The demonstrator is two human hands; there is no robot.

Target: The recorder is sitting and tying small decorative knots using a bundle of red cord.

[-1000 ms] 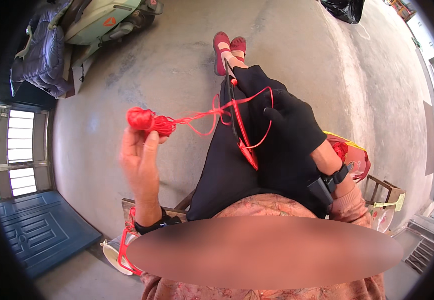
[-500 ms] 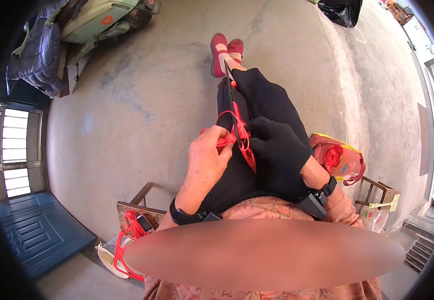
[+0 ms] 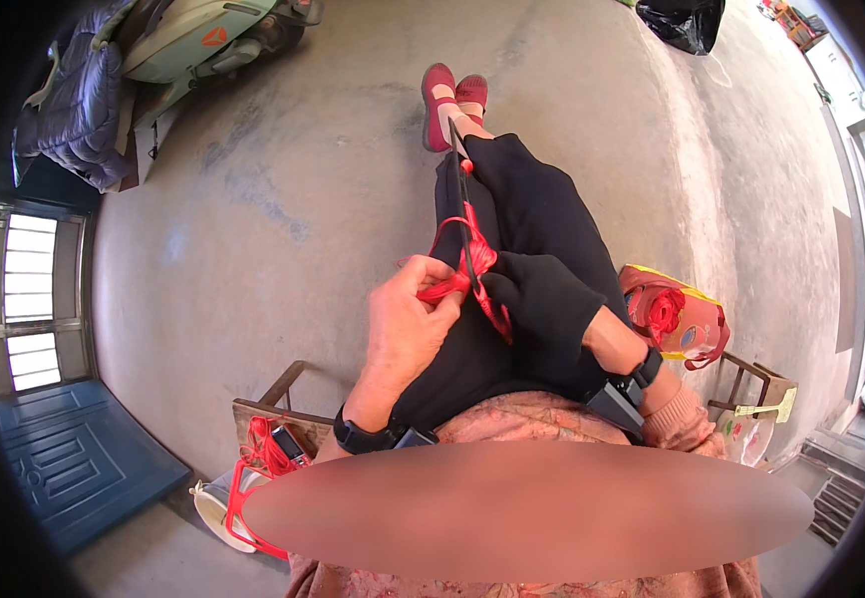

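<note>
A thin black strip or frame edge [image 3: 460, 189] runs lengthwise over my dark-trousered legs. Red plastic cord [image 3: 476, 257] is gathered around it in a bunch, with a loose loop on its left side. My bare left hand [image 3: 408, 317] pinches a folded strand of this cord between thumb and fingers. From the other side, my right hand [image 3: 544, 299], in a black glove, has its thumb and fingers closed at the bunch; its fingertips are partly hidden. Further red material hangs along the strip toward my lap.
At my left, a wooden stool [image 3: 275, 384] holds a coil of red cord [image 3: 270, 448] and a small device. A bag [image 3: 702, 339] with red cord stands on my right. A scooter [image 3: 188, 45] is far left, a black plastic bag [image 3: 687, 22] far right.
My right hand has shifted slightly left and in toward the cord bunch. My left hand has moved slightly, still pinching the cord, and the bunch looks more gathered.
</note>
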